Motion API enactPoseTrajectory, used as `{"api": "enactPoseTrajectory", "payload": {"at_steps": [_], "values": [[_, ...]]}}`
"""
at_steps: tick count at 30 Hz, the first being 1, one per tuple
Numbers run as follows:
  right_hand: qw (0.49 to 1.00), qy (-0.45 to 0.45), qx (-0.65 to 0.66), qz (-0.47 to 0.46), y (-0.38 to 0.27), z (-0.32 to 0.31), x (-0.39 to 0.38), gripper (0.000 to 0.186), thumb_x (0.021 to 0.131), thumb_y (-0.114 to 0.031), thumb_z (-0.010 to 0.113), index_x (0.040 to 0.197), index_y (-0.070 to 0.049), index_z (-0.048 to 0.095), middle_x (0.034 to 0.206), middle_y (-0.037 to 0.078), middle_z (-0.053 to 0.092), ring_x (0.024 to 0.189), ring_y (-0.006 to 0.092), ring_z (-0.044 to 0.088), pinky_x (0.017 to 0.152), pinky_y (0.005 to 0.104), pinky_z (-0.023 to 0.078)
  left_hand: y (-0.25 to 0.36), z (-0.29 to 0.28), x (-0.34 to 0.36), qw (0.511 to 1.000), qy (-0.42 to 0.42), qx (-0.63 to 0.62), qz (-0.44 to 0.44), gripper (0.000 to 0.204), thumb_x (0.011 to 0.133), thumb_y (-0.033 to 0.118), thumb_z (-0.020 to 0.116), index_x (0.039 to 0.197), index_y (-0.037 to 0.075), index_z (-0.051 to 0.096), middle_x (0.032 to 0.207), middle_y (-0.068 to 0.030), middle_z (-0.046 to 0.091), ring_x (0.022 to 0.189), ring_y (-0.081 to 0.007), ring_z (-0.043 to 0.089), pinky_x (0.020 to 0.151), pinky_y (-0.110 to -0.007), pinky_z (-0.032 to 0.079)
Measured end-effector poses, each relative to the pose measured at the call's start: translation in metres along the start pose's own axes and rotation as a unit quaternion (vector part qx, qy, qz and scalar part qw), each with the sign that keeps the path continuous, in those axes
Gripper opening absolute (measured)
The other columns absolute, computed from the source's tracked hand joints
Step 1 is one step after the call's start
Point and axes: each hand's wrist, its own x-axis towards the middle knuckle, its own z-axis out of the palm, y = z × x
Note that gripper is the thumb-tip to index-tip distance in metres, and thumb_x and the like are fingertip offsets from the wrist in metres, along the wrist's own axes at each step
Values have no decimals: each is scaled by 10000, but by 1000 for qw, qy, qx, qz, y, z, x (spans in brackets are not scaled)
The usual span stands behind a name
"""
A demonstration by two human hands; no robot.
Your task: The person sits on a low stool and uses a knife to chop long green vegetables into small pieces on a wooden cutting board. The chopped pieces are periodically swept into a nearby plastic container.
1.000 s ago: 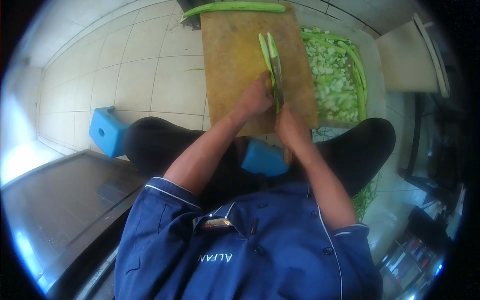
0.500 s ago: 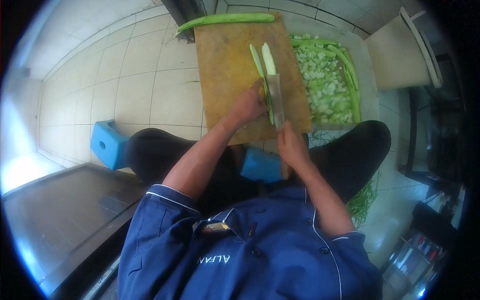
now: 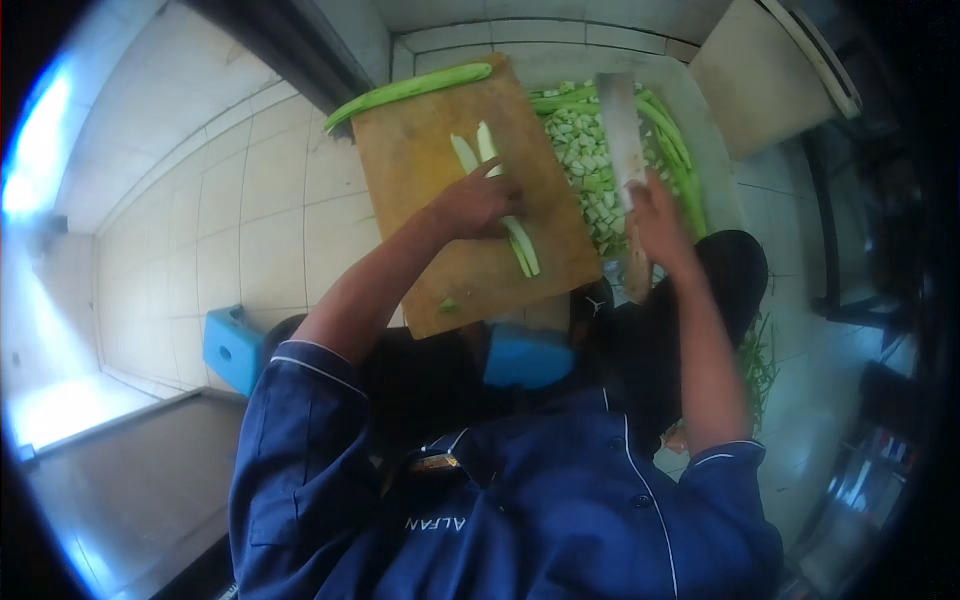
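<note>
Two long pieces of pale green gourd (image 3: pixel 522 250) lie lengthwise, close together, on a worn wooden cutting board (image 3: pixel 415 180). My left hand (image 3: pixel 482 203) is closed over their middle, covering part of them. In my right hand (image 3: pixel 660 222) is a broad-bladed cleaver (image 3: pixel 622 125), gripped by its wooden handle. The blade points away from me, right of the board, above a shallow tray (image 3: pixel 722 205) holding diced gourd (image 3: pixel 600 205) and long whole gourds (image 3: pixel 668 130). A whole green gourd (image 3: pixel 410 92) rests along the board's far edge, overhanging its left corner.
A blue stool (image 3: pixel 232 350) stands on the tiled floor to the left, and another blue surface (image 3: pixel 527 358) shows between my legs. Green peelings (image 3: pixel 758 370) lie right of my right leg. A pale panel (image 3: pixel 760 80) stands beyond the tray.
The cleaver has come away from the gourd and swung right, over the tray. My left hand now lies across both pieces, which sit closer together. The whole view has shifted.
</note>
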Motion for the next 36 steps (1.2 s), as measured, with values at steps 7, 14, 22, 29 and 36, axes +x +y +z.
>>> {"api": "enactPoseTrajectory", "payload": {"at_steps": [7,14,22,29,36], "values": [[995,-67,-65,33,31,20,3,329,1025,-263,457,1143,41,488,820,278,653,757,442,654,683,522,477,25,11,3,970,7,-59,-234,297,825,336,744,1037,136,690,980,-80,617,976,-298,633,856,-468,504],[972,-104,-183,-105,7,44,24,207,996,-209,474,1024,-4,491,789,273,647,780,475,634,703,590,468,42,25,-2,924,128,-53,-355,283,843,323,731,1029,113,690,984,-98,623,948,-305,638,786,-427,534],[955,-123,-261,-62,25,77,7,236,1005,-216,452,1075,6,492,768,269,660,759,464,654,706,580,503,46,22,-9,909,173,-57,-375,335,836,268,737,1120,97,689,1020,-95,635,969,-309,630,816,-425,530],[946,-148,-279,-70,14,83,-8,251,993,-199,457,1119,15,494,779,262,672,760,465,659,713,571,510,50,29,-15,908,211,-65,-356,300,842,206,721,1117,90,695,1022,-96,648,969,-299,626,854,-418,511],[941,-148,-289,-95,21,90,-8,267,948,-183,507,1125,16,492,771,258,673,744,444,671,679,544,524,46,30,-17,909,226,-71,-343,280,838,203,725,1092,88,708,1008,-98,650,956,-304,622,844,-421,509]]}}
